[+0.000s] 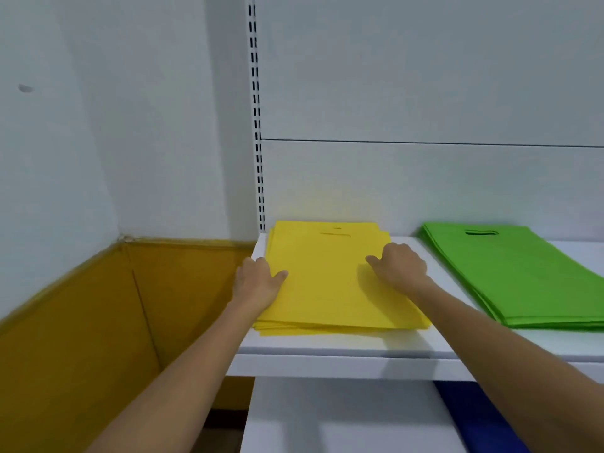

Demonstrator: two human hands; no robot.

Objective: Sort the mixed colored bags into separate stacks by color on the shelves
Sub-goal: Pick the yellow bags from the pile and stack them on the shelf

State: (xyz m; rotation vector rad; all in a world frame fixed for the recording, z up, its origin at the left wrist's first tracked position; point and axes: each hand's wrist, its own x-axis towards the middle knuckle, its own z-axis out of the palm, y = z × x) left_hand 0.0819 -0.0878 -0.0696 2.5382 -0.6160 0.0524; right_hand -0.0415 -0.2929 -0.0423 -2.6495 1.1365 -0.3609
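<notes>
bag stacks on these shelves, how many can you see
3: a yellow stack at the left of the upper shelf, a green stack to its right, and a blue stack on the lower shelf, partly cut off. Others may lie outside the view.

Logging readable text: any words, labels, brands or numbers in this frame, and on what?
None can be read. The yellow bags, green bags, shelf and cardboard box all show plain, unprinted surfaces.

You get bright, even light; your right hand throws a soft shadow on the yellow bags. The frame's edges bow and look soft.
</notes>
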